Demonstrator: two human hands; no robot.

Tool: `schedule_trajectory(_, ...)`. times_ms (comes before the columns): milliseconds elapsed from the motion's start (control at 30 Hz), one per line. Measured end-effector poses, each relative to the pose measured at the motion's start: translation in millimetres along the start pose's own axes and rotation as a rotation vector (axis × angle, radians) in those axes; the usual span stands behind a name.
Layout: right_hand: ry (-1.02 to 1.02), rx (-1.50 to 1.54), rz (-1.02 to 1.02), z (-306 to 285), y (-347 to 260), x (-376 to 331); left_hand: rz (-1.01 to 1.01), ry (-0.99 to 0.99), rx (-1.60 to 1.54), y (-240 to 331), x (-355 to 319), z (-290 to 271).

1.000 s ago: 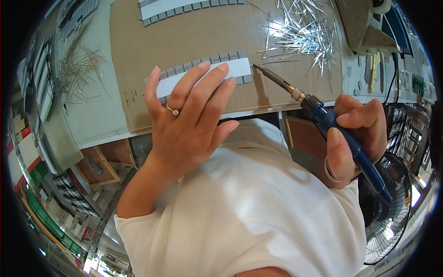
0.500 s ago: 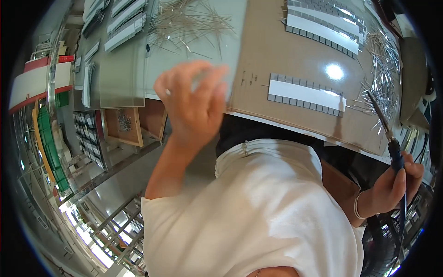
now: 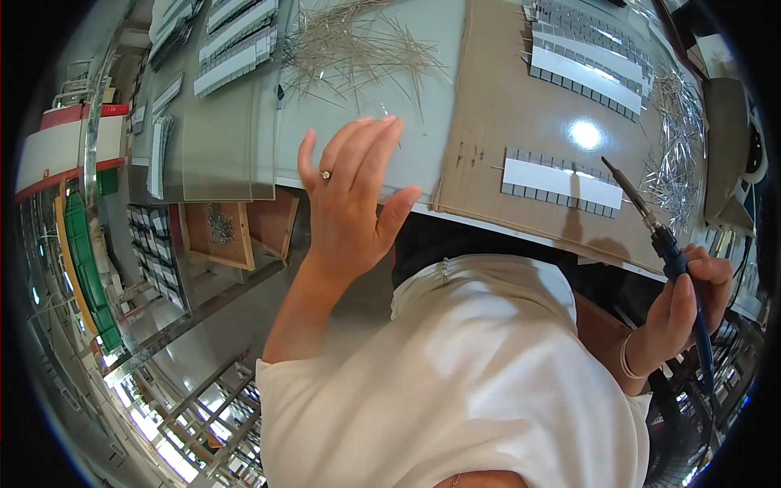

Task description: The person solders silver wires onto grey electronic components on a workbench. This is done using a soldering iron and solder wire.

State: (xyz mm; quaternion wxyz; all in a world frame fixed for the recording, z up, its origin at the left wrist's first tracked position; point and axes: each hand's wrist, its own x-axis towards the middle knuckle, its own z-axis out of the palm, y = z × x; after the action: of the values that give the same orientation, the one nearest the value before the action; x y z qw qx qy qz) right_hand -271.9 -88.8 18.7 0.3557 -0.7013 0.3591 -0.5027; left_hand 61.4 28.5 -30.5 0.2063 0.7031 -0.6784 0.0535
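Gripping side: right hand (image 3: pixel 687 305), thumb and fingers closed round the handle of the blue pen-type tool (image 3: pixel 675 259).
Strip (image 3: pixel 561 183): white band, grey squares along both long edges; lies on the brown board (image 3: pixel 480 98), no finger on it.
Tool tip (image 3: pixel 611 167): near the strip's right end, looks raised clear of it.
Left hand (image 3: pixel 346 207): fingers loosely fanned, thumb wide, over the pale tabletop (image 3: pixel 309 150) just below the tan wire pile (image 3: pixel 350 57); can't tell if a thin wire sits at the fingertips.
Wire technique: best to pinch one near its end, lift slowly; tangled neighbours could follow.
Tip technique: treat as hot (my guess); hold clear of strip and left fingers.
Silver wire pile (image 3: pixel 679 154): right of strip; steer the tool around it.
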Motion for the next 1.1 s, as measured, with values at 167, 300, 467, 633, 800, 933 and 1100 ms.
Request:
schedule_trajectory(167, -0.008, -0.017, 0.003, 12.5, -4.4, 0.0, 0.089, -0.053, 0.049, -6.2, -3.6, -8.9)
schedule_trajectory(300, 0.023, -0.028, 0.022, 20.1, -10.5, 0.2, 0.113, -0.033, 0.037, 2.1, -8.6, -5.2)
schedule_trajectory(467, 0.006, -0.006, 0.028, 25.6, -13.2, 0.2, 0.178, -0.046, -0.058, 1.4, -12.0, -0.4)
schedule_trajectory(633, -0.025, 0.0, 0.049, 26.5, -16.7, -1.4, 0.21, -0.1, -0.144, -4.8, -4.0, -11.5)
schedule_trajectory(800, -0.014, -0.007, 0.056, 26.5, -13.9, -5.0, 0.36, -0.241, -0.063, -21.8, 10.4, -21.3)
schedule_trajectory(933, -0.014, 0.002, 0.061, 23.3, -12.7, -7.5, 0.36, -0.175, 0.011, -15.6, 2.8, -14.1)
schedule_trajectory(1100, 0.016, 0.048, 0.137, 35.5, -19.6, -5.0, 0.212, -0.08, 0.009, 14.6, -5.6, 6.6)
